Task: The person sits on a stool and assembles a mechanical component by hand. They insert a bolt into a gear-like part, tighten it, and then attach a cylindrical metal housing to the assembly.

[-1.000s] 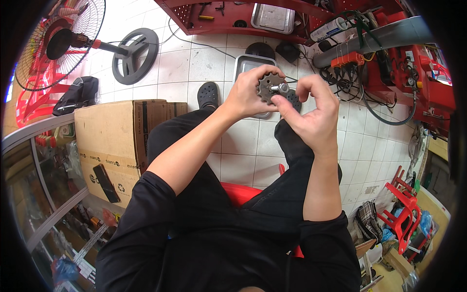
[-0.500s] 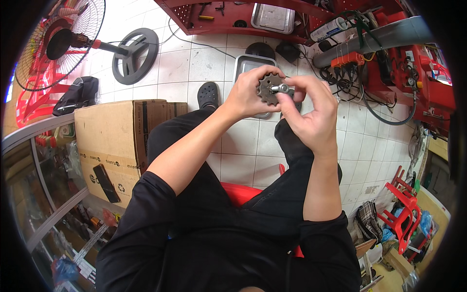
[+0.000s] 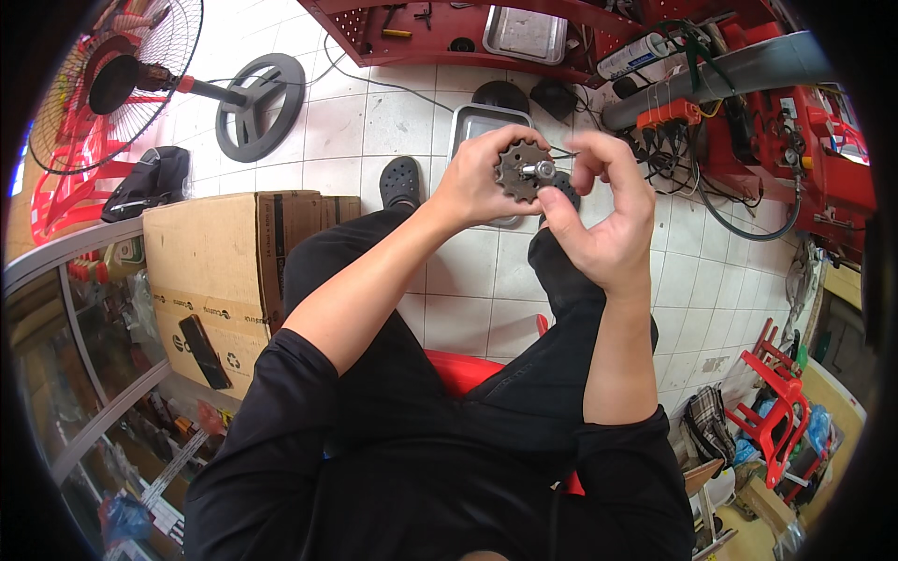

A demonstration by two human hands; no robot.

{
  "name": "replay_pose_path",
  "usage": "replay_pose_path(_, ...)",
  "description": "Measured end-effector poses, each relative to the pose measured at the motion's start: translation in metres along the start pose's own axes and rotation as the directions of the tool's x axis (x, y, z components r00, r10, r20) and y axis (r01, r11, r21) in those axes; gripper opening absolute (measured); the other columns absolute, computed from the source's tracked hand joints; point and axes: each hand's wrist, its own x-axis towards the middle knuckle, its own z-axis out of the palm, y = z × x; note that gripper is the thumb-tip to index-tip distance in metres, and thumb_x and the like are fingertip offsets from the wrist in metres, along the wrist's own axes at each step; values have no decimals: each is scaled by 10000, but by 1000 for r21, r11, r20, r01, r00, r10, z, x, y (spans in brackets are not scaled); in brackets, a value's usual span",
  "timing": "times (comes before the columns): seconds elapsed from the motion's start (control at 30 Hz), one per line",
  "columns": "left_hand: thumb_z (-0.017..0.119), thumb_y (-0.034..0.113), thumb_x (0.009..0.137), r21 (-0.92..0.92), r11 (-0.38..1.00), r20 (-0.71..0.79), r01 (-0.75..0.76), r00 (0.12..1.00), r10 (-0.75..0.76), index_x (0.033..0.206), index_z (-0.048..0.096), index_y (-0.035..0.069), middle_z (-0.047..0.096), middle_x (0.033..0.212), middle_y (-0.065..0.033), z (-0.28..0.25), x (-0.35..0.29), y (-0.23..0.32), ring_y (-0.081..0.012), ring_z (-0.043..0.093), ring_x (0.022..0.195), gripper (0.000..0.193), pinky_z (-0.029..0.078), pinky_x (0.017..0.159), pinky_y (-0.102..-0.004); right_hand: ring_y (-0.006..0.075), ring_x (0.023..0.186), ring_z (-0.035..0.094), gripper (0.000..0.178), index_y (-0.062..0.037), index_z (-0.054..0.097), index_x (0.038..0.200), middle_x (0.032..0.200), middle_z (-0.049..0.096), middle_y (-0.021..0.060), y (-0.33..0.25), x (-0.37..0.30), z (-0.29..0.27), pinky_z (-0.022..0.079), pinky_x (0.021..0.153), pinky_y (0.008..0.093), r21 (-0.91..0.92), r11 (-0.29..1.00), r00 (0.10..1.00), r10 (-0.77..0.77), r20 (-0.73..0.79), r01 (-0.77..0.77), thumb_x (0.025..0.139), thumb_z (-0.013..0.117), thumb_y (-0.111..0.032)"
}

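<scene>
A dark toothed sprocket (image 3: 511, 174) is held up in front of my knees, its face tilted toward me. My left hand (image 3: 470, 176) wraps around its left side and upper edge. From the sprocket's middle a shiny metal shaft end (image 3: 540, 170) sticks out to the right. Just right of the shaft is my right hand (image 3: 613, 210), thumb and fingers apart with nothing between them. Its thumb tip lies close below the shaft; whether it touches cannot be told. What sits behind the sprocket is hidden by my left hand.
Beyond my hands a metal tray (image 3: 465, 126) rests on the tiled floor. A cardboard box (image 3: 210, 243) with a phone (image 3: 205, 351) on top stands left. A fan (image 3: 117, 84) is at far left, a red tool cart (image 3: 421, 47) ahead. Cables (image 3: 669, 154) tangle at right.
My right hand has let go of the shaft end and moved slightly right, its fingers spreading away from the thumb. My left hand and the sprocket have stayed nearly still.
</scene>
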Motion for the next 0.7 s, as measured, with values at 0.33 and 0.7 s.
replay_pose_path(0.33,875,156,573,14,1000,-8,-5,1000,5,1008,597,51,656,940,-55,-1,-1,-2,-136,628,850,527,501,768,-282,152,589,474,189,-48,574,777,658,526,24,-1,2,3,392,639,291,-35,999,999,-9,32,10,708,742,-99)
replay_pose_path(0.7,863,168,577,47,999,-10,-26,1000,26,1014,599,50,663,916,-55,-1,1,-1,-157,641,830,524,509,763,-291,160,563,489,259,-76,565,796,638,510,4,2,0,6,354,638,296,-16,1000,999,10,31,-9,689,770,-191)
